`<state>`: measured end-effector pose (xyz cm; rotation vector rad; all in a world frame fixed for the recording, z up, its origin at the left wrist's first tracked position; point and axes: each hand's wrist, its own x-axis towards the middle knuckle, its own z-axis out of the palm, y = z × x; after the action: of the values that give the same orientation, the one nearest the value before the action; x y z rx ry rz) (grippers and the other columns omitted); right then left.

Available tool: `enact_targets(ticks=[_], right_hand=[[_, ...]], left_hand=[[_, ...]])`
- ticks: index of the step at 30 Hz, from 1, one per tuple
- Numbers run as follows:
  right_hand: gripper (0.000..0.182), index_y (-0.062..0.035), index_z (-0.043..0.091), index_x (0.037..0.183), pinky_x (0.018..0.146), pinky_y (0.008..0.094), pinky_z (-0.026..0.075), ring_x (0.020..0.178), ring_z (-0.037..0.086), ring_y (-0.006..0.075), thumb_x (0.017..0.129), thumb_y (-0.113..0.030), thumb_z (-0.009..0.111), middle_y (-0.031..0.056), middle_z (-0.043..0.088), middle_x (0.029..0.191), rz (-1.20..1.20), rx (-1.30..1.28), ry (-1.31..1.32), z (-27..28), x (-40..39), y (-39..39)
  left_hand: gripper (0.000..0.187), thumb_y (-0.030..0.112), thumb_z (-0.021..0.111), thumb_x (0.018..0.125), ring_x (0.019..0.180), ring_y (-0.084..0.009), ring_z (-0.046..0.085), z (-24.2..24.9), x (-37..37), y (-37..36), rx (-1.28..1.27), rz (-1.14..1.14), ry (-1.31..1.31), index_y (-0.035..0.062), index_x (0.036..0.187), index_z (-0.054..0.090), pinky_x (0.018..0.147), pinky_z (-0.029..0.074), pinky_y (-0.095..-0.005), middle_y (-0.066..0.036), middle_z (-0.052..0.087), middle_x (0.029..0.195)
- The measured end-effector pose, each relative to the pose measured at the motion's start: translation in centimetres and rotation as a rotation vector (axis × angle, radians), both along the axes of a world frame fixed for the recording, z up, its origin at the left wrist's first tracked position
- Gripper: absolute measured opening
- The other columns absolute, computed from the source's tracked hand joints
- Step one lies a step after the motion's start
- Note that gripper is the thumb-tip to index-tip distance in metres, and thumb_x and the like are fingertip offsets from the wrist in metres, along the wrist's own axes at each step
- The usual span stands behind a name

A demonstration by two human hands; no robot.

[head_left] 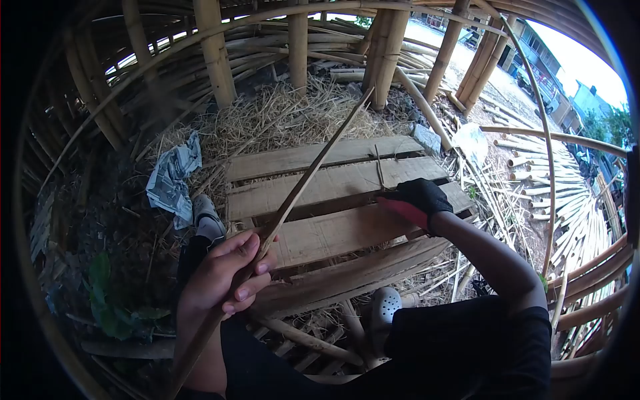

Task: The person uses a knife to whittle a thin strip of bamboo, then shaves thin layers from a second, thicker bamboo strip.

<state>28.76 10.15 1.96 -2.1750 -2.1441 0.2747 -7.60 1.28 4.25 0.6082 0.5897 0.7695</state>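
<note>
While the left hand [233, 270] is closed around the strip [312, 172], apparently steadying it over the bench [333, 235] from near-left corner past far edge, the right hand [427, 199] is near the right edge, grip unclear.

From here I see an open-sided bamboo work yard: upright poles [215, 57], scattered straw [267, 123], and cut bamboo [567, 193] spread outside.
</note>
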Motion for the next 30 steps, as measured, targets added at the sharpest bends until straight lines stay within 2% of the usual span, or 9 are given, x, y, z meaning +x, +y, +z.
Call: enact_targets(ticks=[4, 8, 11, 13, 18, 22, 25, 27, 30], right_hand=[[0.042, -0.0149, 0.076, 0.096, 0.084, 0.0423, 0.053, 0.094, 0.069, 0.0355, 0.086, -0.052, 0.058, 0.0142, 0.072, 0.098, -0.054, -0.042, 0.104, -1.3, -0.1, 1.4], [0.042, -0.0153, 0.076, 0.097, 0.085, 0.0415, 0.053, 0.096, 0.069, 0.0355, 0.084, -0.052, 0.06, 0.0143, 0.072, 0.101, 0.096, -0.019, 0.008, -3.1, 1.8, 3.1], [0.045, -0.0153, 0.076, 0.098, 0.085, 0.041, 0.053, 0.097, 0.069, 0.0349, 0.08, -0.054, 0.063, 0.0158, 0.072, 0.102, 0.058, -0.058, 0.096, -3.6, 2.1, 3.6], [0.047, -0.0128, 0.075, 0.1, 0.085, 0.04, 0.053, 0.096, 0.07, 0.0351, 0.079, -0.053, 0.065, 0.0172, 0.072, 0.098, -0.154, -0.143, 0.147, -1.6, 0.3, 2.5], [0.044, -0.0098, 0.076, 0.097, 0.082, 0.0392, 0.054, 0.091, 0.071, 0.034, 0.077, -0.048, 0.066, 0.0181, 0.072, 0.094, -0.088, -0.078, 0.126, -2.4, 0.7, 2.8], [0.042, -0.0076, 0.076, 0.092, 0.08, 0.0397, 0.054, 0.087, 0.071, 0.0338, 0.076, -0.045, 0.067, 0.0193, 0.072, 0.091, -0.098, 0.007, 0.224, -1.3, 4.1, 4.2], [0.039, -0.0064, 0.075, 0.092, 0.079, 0.0415, 0.055, 0.089, 0.071, 0.0352, 0.076, -0.041, 0.066, 0.0205, 0.072, 0.094, -0.396, 0.183, -0.037, 2.4, 6.5, 3.2], [0.039, -0.0076, 0.075, 0.093, 0.08, 0.0418, 0.055, 0.091, 0.071, 0.0349, 0.077, -0.042, 0.066, 0.0197, 0.072, 0.097, -0.409, 0.154, -0.181, 1.4, 9.3, 3.6], [0.041, -0.0092, 0.076, 0.097, 0.081, 0.0413, 0.055, 0.094, 0.07, 0.0347, 0.078, -0.044, 0.067, 0.0181, 0.072, 0.1, -0.353, 0.012, -0.165, 0.5, 10.6, 2.6]], left_hand=[[0.034, 0.02, 0.032, 0.108, 0.047, -0.0074, 0.041, -1.2, -0.2, 0.8, 0.02, 0.097, -0.108, -0.0065, 0.128, 0.041, 0.028, 0.039, -0.0186, -0.008, 0.042, 0.085], [0.034, 0.02, 0.034, 0.108, 0.05, -0.0088, 0.042, -1.6, 0.1, 0.9, -0.002, 0.218, -0.191, -0.0083, 0.125, 0.043, 0.029, 0.038, -0.0195, -0.008, 0.041, 0.085], [0.033, 0.02, 0.036, 0.108, 0.051, -0.0083, 0.042, -1.8, 0.1, 0.9, 0.006, 0.269, -0.208, -0.0081, 0.124, 0.043, 0.03, 0.039, -0.0189, -0.007, 0.041, 0.085], [0.033, 0.02, 0.036, 0.108, 0.051, -0.008, 0.042, -2.0, -0.1, 1.1, 0.005, 0.281, -0.234, -0.008, 0.124, 0.043, 0.03, 0.039, -0.0185, -0.007, 0.041, 0.085], [0.032, 0.02, 0.036, 0.108, 0.052, -0.0074, 0.042, -2.0, 0.1, 0.9, -0.026, 0.284, -0.221, -0.007, 0.123, 0.043, 0.031, 0.039, -0.0179, -0.006, 0.041, 0.084], [0.03, 0.02, 0.034, 0.108, 0.049, -0.0078, 0.041, -1.9, 1.4, -0.1, -0.023, 0.203, -0.099, -0.0036, 0.124, 0.043, 0.029, 0.038, -0.019, -0.006, 0.041, 0.083], [0.029, 0.02, 0.034, 0.108, 0.049, -0.0078, 0.041, -1.7, 2.2, -0.6, -0.021, 0.093, -0.087, -0.0028, 0.124, 0.043, 0.029, 0.037, -0.0189, -0.006, 0.041, 0.083], [0.029, 0.019, 0.034, 0.108, 0.05, -0.0075, 0.043, -2.1, 2.2, -0.4, 0.003, 0.031, -0.143, -0.0029, 0.124, 0.043, 0.029, 0.04, -0.0186, -0.007, 0.042, 0.085], [0.028, 0.016, 0.038, 0.106, 0.056, -0.0093, 0.049, -1.8, 2.8, -0.4, -0.009, -0.117, -0.075, -0.0045, 0.123, 0.042, 0.033, 0.047, -0.0192, -0.011, 0.046, 0.09]])
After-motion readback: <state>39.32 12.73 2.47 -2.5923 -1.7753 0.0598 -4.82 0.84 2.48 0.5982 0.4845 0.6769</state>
